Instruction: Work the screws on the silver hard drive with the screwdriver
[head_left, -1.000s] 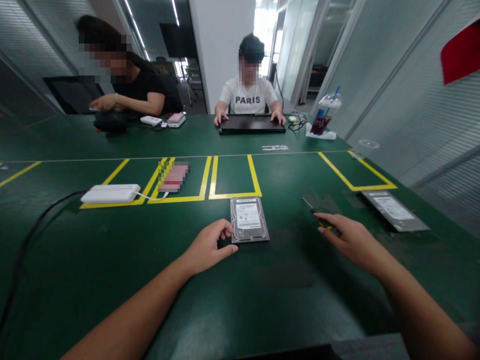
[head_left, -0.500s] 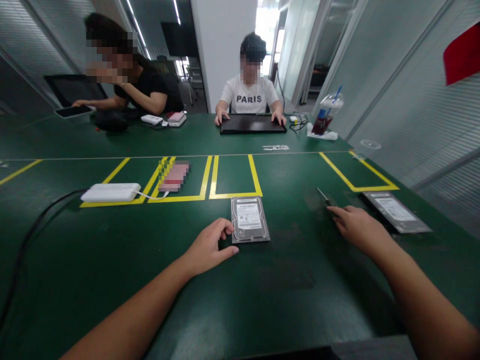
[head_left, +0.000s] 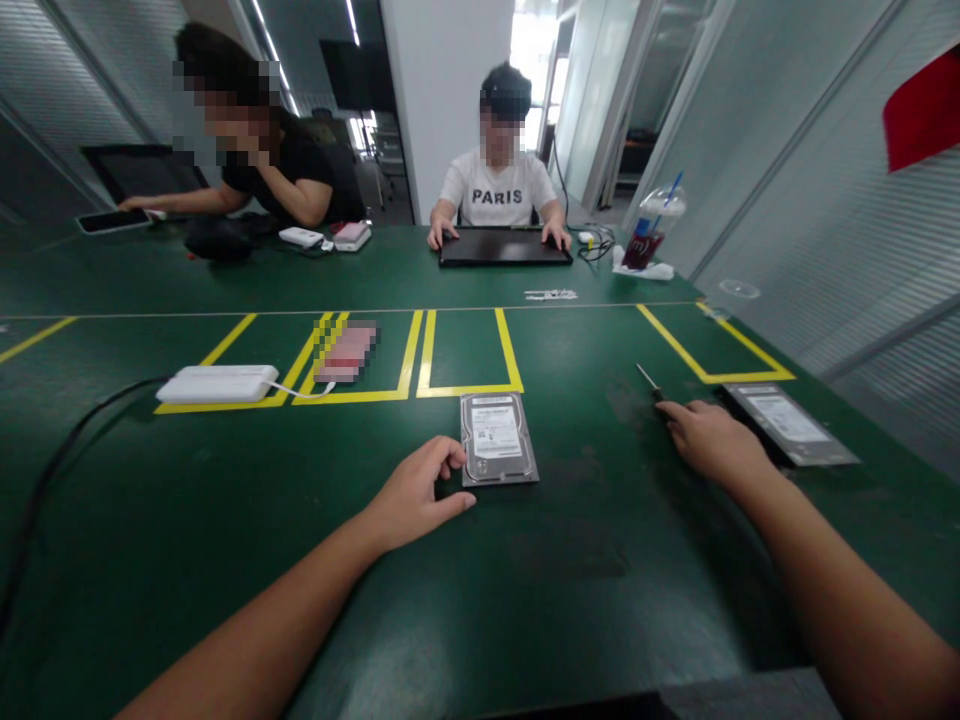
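Observation:
A silver hard drive [head_left: 497,437] lies label-up on the green table [head_left: 570,540], just below a yellow taped box. My left hand [head_left: 420,492] grips its near-left corner, thumb at the front edge and fingers curled against the left side. My right hand [head_left: 709,440] rests on the table further right, closed over a screwdriver [head_left: 646,380]. Only the thin metal shaft pokes out past the fingers; the handle is hidden under the hand.
A second hard drive [head_left: 791,423] lies just right of my right hand. A white box [head_left: 221,384] with a cable and a pink item [head_left: 346,352] sit at left among yellow tape lines. Two people sit across, with a laptop [head_left: 504,247] and a drink cup [head_left: 651,232].
My right hand has carried the screwdriver to the right and away from me, down toward the second hard drive. My left hand and the silver hard drive have not moved.

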